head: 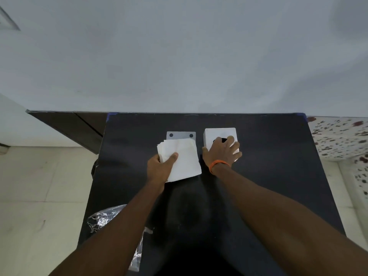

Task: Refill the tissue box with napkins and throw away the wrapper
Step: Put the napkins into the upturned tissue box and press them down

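Observation:
A white tissue box (214,134) stands on the black table (268,166), with a dark round opening in its top. My right hand (222,151) grips the box from above, fingers spread over the top and right side, an orange band on the wrist. A stack of white napkins (185,158) sits left of the box, and my left hand (162,166) holds its near left corner, thumb on top. Behind the napkins lies the box's flat grey base panel (181,135) with two dark dots. A crinkled clear wrapper (105,218) hangs at the table's near left edge, partly hidden by my left forearm.
A pale wall rises right behind the table's far edge. Dark furniture (79,126) stands to the left of the table. Light floor tiles lie on the left, and speckled tiles (342,136) lie on the right.

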